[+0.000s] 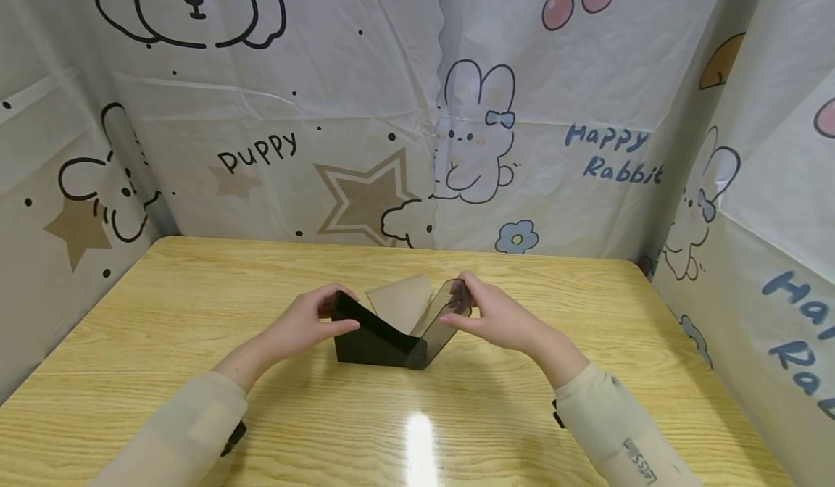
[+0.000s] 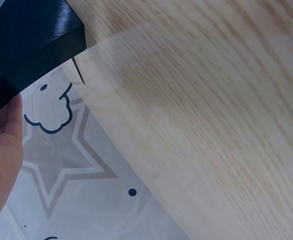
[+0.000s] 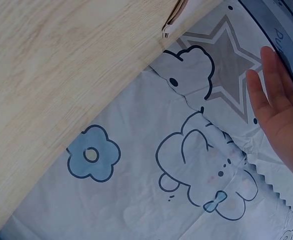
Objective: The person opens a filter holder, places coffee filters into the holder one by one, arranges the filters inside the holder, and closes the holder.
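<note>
A black box [image 1: 368,342] with a hinged, smoky see-through lid [image 1: 443,320] stands near the middle of the table, the lid swung up to the right. My left hand [image 1: 303,322] grips the box's left end, thumb in front and fingers behind. The lid's raised end is pinched by my right hand [image 1: 494,314]. Just behind the box shows brown folded paper [image 1: 401,302]; its lower part is hidden. In the left wrist view, ribbed black plastic [image 2: 36,45] lies against the fingers. The right wrist view catches the lid's edge [image 3: 281,37] beside the fingers.
The wooden table [image 1: 554,414] has its far edge close behind the paper. A printed cloth [image 1: 293,88] hangs along the back and both sides.
</note>
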`<move>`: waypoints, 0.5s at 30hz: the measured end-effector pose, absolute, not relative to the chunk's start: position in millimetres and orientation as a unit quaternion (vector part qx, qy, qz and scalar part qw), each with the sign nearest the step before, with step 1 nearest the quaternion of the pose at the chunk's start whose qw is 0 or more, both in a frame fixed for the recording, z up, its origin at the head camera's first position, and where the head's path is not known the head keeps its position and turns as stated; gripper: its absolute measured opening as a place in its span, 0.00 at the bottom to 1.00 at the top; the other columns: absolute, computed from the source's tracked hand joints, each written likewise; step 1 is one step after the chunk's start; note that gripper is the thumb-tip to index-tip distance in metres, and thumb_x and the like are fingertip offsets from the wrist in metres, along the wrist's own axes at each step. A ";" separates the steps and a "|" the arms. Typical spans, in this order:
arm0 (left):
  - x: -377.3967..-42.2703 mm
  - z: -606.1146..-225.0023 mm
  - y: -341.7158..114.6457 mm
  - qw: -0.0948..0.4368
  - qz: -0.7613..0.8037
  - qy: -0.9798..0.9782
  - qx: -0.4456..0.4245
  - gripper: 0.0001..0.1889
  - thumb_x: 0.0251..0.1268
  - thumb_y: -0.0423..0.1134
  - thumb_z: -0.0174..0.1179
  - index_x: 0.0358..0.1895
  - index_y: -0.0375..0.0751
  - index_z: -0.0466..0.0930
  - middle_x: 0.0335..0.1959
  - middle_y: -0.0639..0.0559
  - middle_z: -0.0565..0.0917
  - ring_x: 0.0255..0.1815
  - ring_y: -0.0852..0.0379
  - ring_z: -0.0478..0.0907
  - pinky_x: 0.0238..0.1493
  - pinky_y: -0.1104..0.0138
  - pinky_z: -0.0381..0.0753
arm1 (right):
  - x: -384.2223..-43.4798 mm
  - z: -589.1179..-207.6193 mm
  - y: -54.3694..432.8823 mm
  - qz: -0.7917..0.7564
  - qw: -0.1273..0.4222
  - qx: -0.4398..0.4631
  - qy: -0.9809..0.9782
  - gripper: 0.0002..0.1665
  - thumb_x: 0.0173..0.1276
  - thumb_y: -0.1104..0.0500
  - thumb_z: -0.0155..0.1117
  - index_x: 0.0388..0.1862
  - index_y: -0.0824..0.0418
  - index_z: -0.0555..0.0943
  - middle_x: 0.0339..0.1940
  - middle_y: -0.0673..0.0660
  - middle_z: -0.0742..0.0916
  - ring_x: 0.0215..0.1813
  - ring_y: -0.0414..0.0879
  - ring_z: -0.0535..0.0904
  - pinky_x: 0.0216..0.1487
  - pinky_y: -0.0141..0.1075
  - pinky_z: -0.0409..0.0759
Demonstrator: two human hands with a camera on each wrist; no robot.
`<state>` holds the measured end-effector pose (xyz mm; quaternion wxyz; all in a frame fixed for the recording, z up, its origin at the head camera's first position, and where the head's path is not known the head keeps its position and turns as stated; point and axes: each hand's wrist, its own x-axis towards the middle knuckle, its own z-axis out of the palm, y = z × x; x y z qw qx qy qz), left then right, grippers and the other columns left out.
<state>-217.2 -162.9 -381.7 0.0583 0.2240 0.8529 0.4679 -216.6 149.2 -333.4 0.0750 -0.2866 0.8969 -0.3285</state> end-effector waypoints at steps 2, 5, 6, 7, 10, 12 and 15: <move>-217.0 -381.1 -163.4 0.057 0.465 0.855 0.222 0.18 0.61 0.44 0.62 0.51 0.41 0.74 0.45 0.47 0.81 0.48 0.53 0.79 0.48 0.63 0.77 | -216.5 -333.7 149.9 -0.328 0.075 -0.286 0.897 0.21 0.65 0.48 0.62 0.47 0.59 0.68 0.36 0.50 0.81 0.38 0.40 0.74 0.37 0.32 0.72; -217.3 -380.2 -163.3 0.057 0.463 0.856 0.222 0.18 0.61 0.44 0.62 0.51 0.41 0.74 0.45 0.47 0.81 0.48 0.53 0.79 0.48 0.64 0.77 | -216.6 -334.4 151.4 -0.327 0.072 -0.282 0.899 0.21 0.65 0.47 0.62 0.47 0.58 0.69 0.36 0.50 0.81 0.38 0.40 0.75 0.38 0.33 0.72; -217.5 -379.9 -163.1 0.058 0.462 0.856 0.223 0.18 0.61 0.44 0.62 0.51 0.41 0.74 0.45 0.47 0.81 0.48 0.53 0.79 0.48 0.64 0.77 | -216.6 -334.7 152.1 -0.326 0.070 -0.281 0.900 0.21 0.65 0.47 0.62 0.47 0.58 0.69 0.36 0.50 0.81 0.38 0.40 0.75 0.38 0.33 0.72; -217.7 -379.6 -162.9 0.059 0.462 0.856 0.224 0.18 0.61 0.44 0.62 0.51 0.41 0.74 0.45 0.46 0.81 0.48 0.52 0.79 0.48 0.63 0.77 | -216.6 -335.0 152.8 -0.326 0.069 -0.279 0.901 0.22 0.65 0.47 0.63 0.47 0.58 0.69 0.36 0.50 0.81 0.39 0.40 0.75 0.39 0.34 0.72; -218.3 -379.0 -162.6 0.060 0.461 0.856 0.226 0.18 0.61 0.44 0.62 0.51 0.41 0.74 0.45 0.45 0.81 0.47 0.52 0.79 0.48 0.62 0.78 | -217.1 -336.2 154.9 -0.326 0.066 -0.276 0.902 0.21 0.64 0.47 0.63 0.47 0.58 0.70 0.36 0.49 0.82 0.39 0.40 0.75 0.41 0.35 0.73; -218.7 -379.3 -163.2 0.061 0.463 0.855 0.225 0.17 0.61 0.43 0.62 0.51 0.41 0.74 0.45 0.44 0.80 0.48 0.50 0.79 0.47 0.62 0.78 | -217.7 -337.1 156.1 -0.327 0.066 -0.277 0.901 0.21 0.64 0.47 0.63 0.47 0.58 0.70 0.36 0.49 0.82 0.39 0.39 0.76 0.42 0.36 0.74; -219.1 -380.4 -165.3 0.060 0.463 0.856 0.220 0.17 0.61 0.43 0.63 0.51 0.41 0.74 0.46 0.43 0.80 0.48 0.49 0.79 0.46 0.62 0.78 | -218.8 -338.3 157.4 -0.333 0.069 -0.281 0.898 0.21 0.63 0.47 0.64 0.46 0.58 0.70 0.37 0.49 0.82 0.39 0.39 0.77 0.45 0.39 0.76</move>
